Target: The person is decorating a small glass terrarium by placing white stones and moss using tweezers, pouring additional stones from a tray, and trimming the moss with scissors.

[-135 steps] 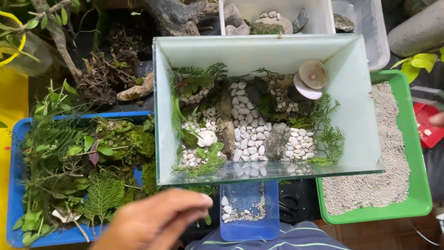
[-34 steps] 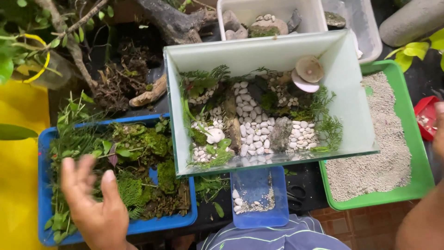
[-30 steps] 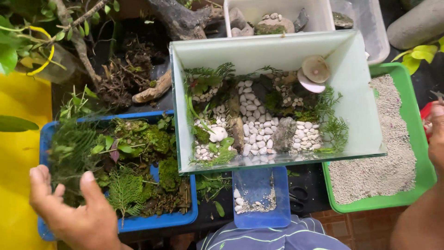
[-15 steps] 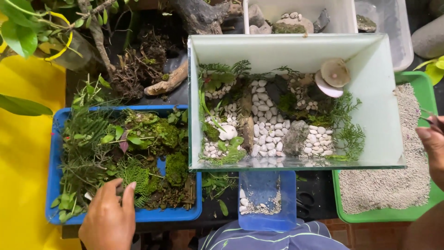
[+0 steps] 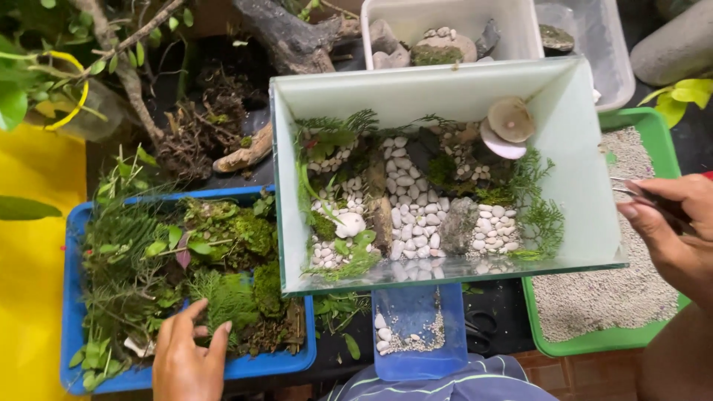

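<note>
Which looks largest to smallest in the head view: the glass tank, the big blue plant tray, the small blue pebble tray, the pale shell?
1. Rectangular glass tank, though it stands taller and nearer the camera, so unsure against 2.
2. Big blue plastic tray of moss and ferns.
3. Small blue pebble tray.
4. Pale round shell.

left hand fingers spread, right hand pinched

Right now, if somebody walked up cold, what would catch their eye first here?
Most likely the glass tank in the middle, laid out with white pebbles, ferns and two round shells in its far right corner. Left of it, the blue tray heaped with moss and greenery, where the left hand reaches in. At the right, the right hand holds thin metal tweezers over the green tray of pale grit.
</note>
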